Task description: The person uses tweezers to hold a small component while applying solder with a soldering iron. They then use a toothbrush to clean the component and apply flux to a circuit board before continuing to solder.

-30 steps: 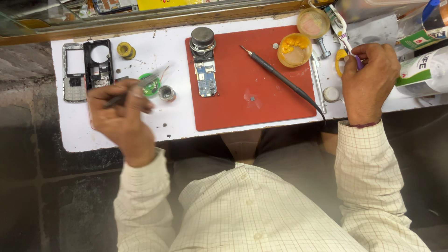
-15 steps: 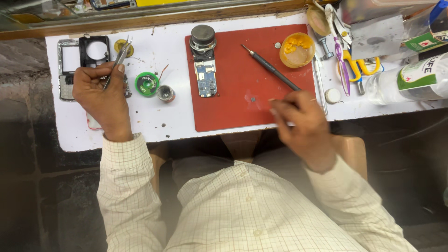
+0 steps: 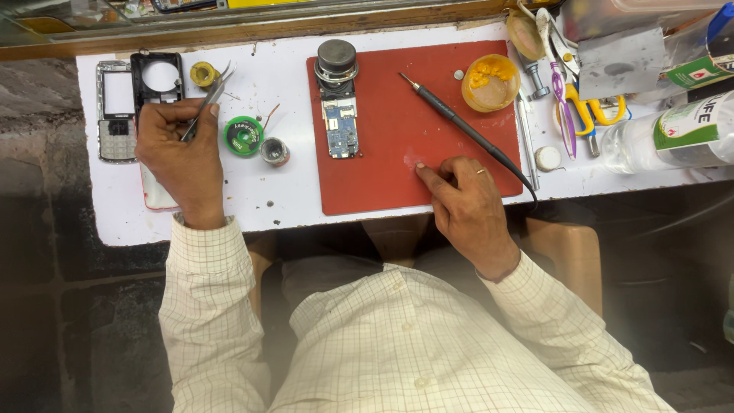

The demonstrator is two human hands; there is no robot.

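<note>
My left hand [image 3: 180,149] holds metal tweezers [image 3: 206,103] whose tips point up toward a small yellow reel [image 3: 203,73]. It rests on the white bench beside a black phone frame [image 3: 157,79] and a silver phone keypad housing [image 3: 116,111]. My right hand [image 3: 466,203] lies on the red work mat [image 3: 397,130], its fingertips pinched on a small pale spot [image 3: 413,159] on the mat. A blue phone circuit board [image 3: 339,126] lies on the mat below a round dark holder [image 3: 337,57]. A soldering iron [image 3: 459,126] lies diagonally just above my right hand.
A green solder wick spool [image 3: 243,136] and a small metal spool [image 3: 274,151] sit between the hands. A yellow flux tub [image 3: 491,82], scissors [image 3: 585,115], screwdrivers, a white cap [image 3: 547,157] and a plastic bottle [image 3: 673,134] crowd the right. A wooden ledge [image 3: 252,29] borders the far side.
My right hand came from the scissors area at the far right down onto the red mat. My left hand shifted left and up with the tweezers, toward the phone frame.
</note>
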